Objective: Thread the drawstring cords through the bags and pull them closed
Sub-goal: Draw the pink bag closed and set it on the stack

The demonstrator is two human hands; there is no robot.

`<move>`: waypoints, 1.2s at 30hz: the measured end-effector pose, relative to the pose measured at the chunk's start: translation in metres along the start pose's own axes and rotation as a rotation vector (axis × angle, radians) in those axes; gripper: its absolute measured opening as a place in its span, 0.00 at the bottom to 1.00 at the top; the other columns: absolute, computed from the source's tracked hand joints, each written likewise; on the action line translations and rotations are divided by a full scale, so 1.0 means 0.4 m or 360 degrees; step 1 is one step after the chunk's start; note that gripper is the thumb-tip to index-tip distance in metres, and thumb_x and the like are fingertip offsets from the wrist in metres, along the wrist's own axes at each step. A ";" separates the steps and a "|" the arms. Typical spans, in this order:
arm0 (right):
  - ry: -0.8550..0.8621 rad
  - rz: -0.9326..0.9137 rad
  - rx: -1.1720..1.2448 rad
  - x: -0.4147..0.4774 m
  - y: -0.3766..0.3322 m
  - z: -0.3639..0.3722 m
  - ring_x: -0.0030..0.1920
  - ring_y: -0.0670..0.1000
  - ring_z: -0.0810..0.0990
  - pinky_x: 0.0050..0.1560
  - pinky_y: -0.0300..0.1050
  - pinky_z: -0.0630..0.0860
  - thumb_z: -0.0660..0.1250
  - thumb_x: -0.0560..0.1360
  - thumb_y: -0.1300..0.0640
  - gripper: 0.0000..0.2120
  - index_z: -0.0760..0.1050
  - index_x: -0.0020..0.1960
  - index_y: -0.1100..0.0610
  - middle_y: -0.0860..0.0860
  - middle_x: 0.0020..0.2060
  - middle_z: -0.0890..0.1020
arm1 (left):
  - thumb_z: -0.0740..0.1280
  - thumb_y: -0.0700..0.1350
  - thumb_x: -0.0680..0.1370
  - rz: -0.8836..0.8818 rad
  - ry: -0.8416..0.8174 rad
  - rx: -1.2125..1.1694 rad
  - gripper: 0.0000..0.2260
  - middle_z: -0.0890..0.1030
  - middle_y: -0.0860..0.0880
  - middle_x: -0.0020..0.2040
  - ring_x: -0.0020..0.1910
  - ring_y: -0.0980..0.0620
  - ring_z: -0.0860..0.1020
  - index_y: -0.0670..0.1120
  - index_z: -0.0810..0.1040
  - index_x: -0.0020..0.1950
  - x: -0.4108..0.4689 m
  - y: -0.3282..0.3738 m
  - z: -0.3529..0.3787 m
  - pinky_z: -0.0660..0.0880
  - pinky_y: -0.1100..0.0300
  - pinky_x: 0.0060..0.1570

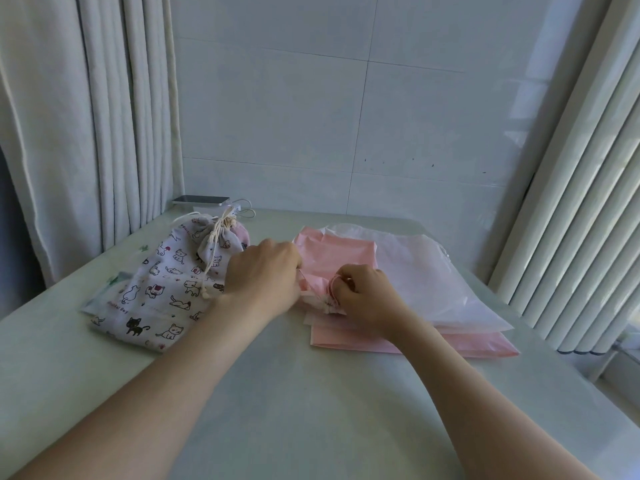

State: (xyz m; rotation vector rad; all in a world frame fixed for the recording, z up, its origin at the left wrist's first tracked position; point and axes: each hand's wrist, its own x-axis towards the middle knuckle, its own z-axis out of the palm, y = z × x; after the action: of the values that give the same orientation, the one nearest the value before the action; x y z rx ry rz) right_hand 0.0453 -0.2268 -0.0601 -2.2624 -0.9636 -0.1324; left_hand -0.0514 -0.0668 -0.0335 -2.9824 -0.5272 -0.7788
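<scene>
The pink bag (341, 252) is gripped at its mouth by the left hand (265, 277); just right of that grip, a pink cord (331, 285) is pinched by the right hand (363, 301). Threading is judged under way; next the cord must be fed further along the hem.

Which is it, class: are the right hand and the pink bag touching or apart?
Touching. The head view shows the right hand pinching the gathered edge of the pink bag, with no gap between them.

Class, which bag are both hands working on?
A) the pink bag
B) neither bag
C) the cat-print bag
A: the left hand and right hand both pinch the bunched edge of the pink bag, while the cat-print bag lies to their left.
</scene>
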 end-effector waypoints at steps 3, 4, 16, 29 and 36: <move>-0.0039 -0.0050 -0.0016 0.000 0.001 -0.002 0.33 0.49 0.72 0.34 0.43 0.67 0.62 0.77 0.61 0.12 0.80 0.39 0.62 0.54 0.31 0.80 | 0.67 0.46 0.80 -0.0004 0.0130 -0.0382 0.12 0.86 0.47 0.54 0.54 0.40 0.83 0.56 0.86 0.59 -0.002 0.011 0.012 0.78 0.52 0.47; -0.0079 -0.0055 -0.0008 -0.002 -0.001 -0.004 0.32 0.48 0.70 0.32 0.42 0.66 0.61 0.76 0.62 0.12 0.78 0.37 0.61 0.53 0.30 0.79 | 0.67 0.44 0.79 0.0043 0.0168 -0.0545 0.12 0.87 0.48 0.51 0.53 0.42 0.84 0.54 0.87 0.57 -0.003 0.015 0.022 0.79 0.52 0.48; 0.0132 0.0437 0.0973 -0.008 -0.017 -0.049 0.36 0.49 0.83 0.36 0.42 0.76 0.61 0.75 0.65 0.14 0.86 0.44 0.61 0.56 0.38 0.88 | 0.67 0.36 0.81 -0.0270 0.0081 -0.1710 0.18 0.84 0.55 0.61 0.45 0.58 0.87 0.49 0.80 0.69 -0.019 0.074 0.094 0.83 0.48 0.54; -0.0119 0.0383 0.1015 -0.012 -0.035 -0.049 0.25 0.53 0.73 0.25 0.40 0.69 0.70 0.80 0.58 0.12 0.83 0.49 0.68 0.57 0.30 0.71 | 0.63 0.29 0.80 0.0236 -0.0203 -0.1485 0.41 0.74 0.53 0.65 0.37 0.54 0.85 0.62 0.55 0.84 -0.035 0.087 0.052 0.80 0.61 0.42; 0.0290 0.0796 0.2161 0.022 -0.009 -0.075 0.26 0.48 0.65 0.31 0.44 0.66 0.67 0.81 0.64 0.05 0.80 0.55 0.64 0.52 0.32 0.73 | 0.71 0.38 0.79 0.0036 -0.0254 -0.1404 0.45 0.71 0.55 0.65 0.40 0.51 0.80 0.59 0.43 0.82 -0.034 0.078 0.064 0.77 0.62 0.45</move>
State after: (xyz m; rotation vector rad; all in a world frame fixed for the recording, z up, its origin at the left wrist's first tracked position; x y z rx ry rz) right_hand 0.0543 -0.2381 -0.0319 -1.1028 -0.1718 0.4143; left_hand -0.0403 -0.0979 -0.0600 -3.8637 -0.1566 -0.9730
